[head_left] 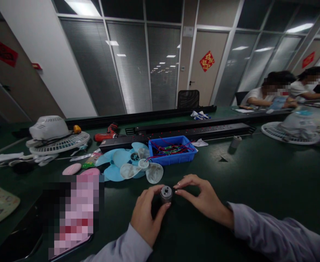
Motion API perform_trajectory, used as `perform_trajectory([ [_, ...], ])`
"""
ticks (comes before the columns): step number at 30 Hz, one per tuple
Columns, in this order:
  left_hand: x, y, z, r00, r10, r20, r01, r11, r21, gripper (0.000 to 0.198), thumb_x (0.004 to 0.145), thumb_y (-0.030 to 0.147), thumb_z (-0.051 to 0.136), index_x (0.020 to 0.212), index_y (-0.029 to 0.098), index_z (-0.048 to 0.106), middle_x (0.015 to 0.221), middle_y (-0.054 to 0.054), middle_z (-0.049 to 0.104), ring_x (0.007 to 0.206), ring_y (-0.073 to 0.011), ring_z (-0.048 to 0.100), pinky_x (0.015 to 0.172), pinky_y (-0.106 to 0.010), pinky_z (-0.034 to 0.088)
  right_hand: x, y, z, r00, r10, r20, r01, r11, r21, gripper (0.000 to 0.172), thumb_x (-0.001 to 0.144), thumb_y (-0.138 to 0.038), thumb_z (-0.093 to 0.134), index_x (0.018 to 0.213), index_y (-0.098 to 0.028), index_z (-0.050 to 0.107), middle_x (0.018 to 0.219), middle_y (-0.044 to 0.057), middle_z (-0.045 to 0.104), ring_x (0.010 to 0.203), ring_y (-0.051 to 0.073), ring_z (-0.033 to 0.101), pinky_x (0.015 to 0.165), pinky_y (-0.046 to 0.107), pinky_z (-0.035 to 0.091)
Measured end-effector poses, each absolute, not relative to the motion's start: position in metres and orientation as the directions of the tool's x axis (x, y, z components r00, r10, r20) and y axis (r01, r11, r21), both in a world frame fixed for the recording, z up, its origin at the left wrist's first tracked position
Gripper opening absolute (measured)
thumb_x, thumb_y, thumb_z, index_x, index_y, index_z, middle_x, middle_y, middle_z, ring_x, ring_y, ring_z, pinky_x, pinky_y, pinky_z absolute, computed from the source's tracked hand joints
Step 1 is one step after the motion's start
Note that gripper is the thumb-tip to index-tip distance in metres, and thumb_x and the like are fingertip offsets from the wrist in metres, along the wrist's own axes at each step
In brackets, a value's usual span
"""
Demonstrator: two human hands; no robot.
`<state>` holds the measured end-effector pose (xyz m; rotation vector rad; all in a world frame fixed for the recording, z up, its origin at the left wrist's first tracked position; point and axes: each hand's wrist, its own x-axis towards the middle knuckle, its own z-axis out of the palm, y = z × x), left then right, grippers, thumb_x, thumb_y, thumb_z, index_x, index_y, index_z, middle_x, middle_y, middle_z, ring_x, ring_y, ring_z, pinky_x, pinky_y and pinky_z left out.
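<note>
My left hand (149,211) is wrapped around a small grey cylindrical motor (166,195), thumb on the near side and fingers on the far side. The motor stands upright on the green table, its round end with dark holes facing up. Just to its right, my right hand (200,194) is closed in a pinch, thumb against forefinger. Whatever those fingertips hold, if anything, is too small to make out. A second similar metal cylinder (235,142) stands farther back on the right.
Beyond my hands lie blue and pale fan blades (118,158) and a blue bin (173,158) of wires. A red power drill (106,134), fan housings (58,142) and long black metal bars (198,130) are farther back. People sit at the far right.
</note>
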<state>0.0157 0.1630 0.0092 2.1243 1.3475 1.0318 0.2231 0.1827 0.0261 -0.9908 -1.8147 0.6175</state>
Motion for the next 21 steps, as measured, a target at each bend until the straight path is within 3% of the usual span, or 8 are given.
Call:
perform_trajectory([
  [4,0.018,0.162,0.008,0.281,0.892,0.353,0.557,-0.451,0.697,0.034,0.081,0.024,0.064,0.115,0.027,0.057,0.109,-0.004,0.067,0.100,-0.0245,0.062,0.087,-0.044,0.050,0.214,0.179,0.030,-0.137,0.757,0.639,0.222,0.653,-0.725,0.010,0.082,-0.016,0.069,0.088,-0.023,0.064,0.088,0.001,0.073,0.089,0.019,0.068,0.089,0.039,0.050],
  [21,0.018,0.162,0.003,0.297,0.861,0.413,0.536,-0.509,0.674,0.033,0.081,0.025,0.065,0.114,0.025,0.058,0.109,-0.006,0.068,0.099,-0.0249,0.063,0.087,-0.044,0.051,0.207,0.174,0.032,-0.306,0.734,0.606,0.249,0.676,-0.693,0.014,0.089,-0.016,0.060,0.099,-0.024,0.064,0.098,0.004,0.068,0.098,0.018,0.063,0.086,0.035,0.052],
])
